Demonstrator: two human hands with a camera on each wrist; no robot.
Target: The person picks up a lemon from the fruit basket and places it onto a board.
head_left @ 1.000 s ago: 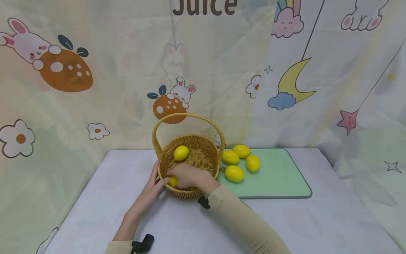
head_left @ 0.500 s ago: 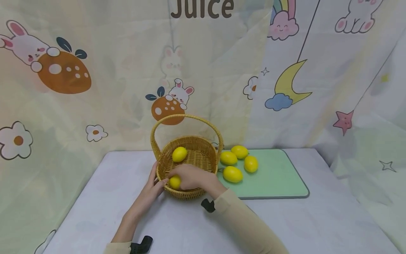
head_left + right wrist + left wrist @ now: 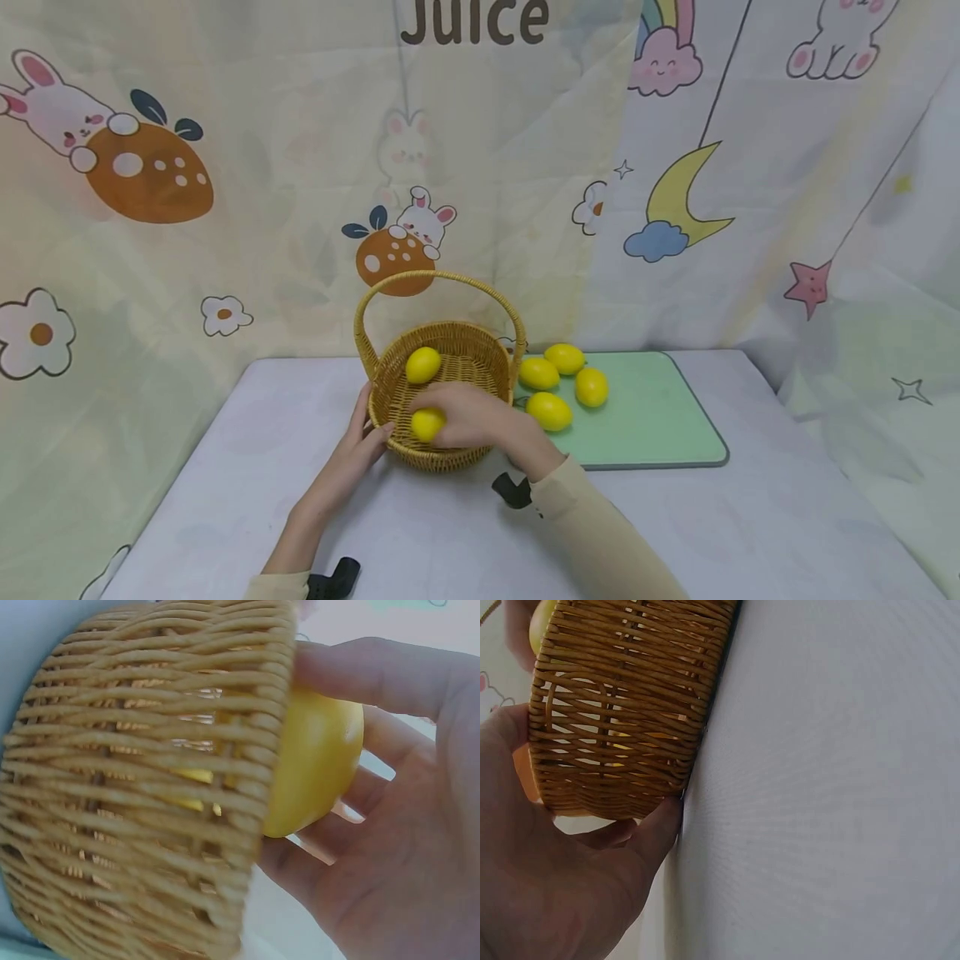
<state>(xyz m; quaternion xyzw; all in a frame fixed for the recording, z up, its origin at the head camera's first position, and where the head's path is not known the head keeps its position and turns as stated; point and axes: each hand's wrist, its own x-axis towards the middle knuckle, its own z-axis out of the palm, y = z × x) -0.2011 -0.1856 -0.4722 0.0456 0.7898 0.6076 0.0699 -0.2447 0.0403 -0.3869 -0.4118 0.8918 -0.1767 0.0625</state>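
Holding a lemon at the wicker basket's near rim

On the worktop point(image 3: 675, 525), your left grip point(image 3: 352, 454) cups the wicker basket point(image 3: 450, 454) wall, fingers straight; your right grip point(image 3: 468, 417) clasps a lemon point(image 3: 426, 424) just over the near rim; another lemon point(image 3: 423, 364) lies inside.

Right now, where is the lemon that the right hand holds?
In the head view, the lemon sits at the basket's near rim, left of the green mat.

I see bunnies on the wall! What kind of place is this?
Probably a set-up play or filming corner, not a real kitchen: a cartoon cloth backdrop reading "Juice", a covered table, and a wicker basket with lemons on a green mat.
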